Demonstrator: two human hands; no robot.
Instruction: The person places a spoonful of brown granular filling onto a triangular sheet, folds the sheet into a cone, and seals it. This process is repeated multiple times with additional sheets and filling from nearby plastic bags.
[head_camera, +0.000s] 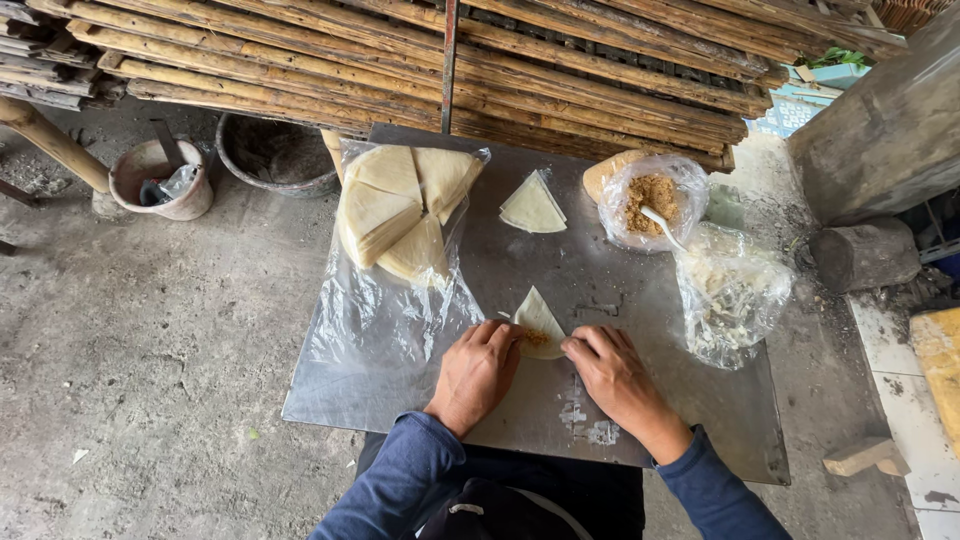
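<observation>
On the metal tray (400, 390), a wrapper (538, 318) with filling is being pinched by the left hand (478, 372) and right hand (612, 372). Stacked wrappers (395, 205) are being kept far left.

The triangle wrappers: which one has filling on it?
The wrapper between the left hand and right hand shows brown filling. The single wrapper farther up the tray and the stack on plastic are bare.

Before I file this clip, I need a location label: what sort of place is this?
Probably an informal outdoor food-preparation spot. A flat grey metal sheet serves as the worktop over bare concrete ground, stacked bamboo poles lie behind, and both hands fold a triangular pale dough wrapper.
</observation>
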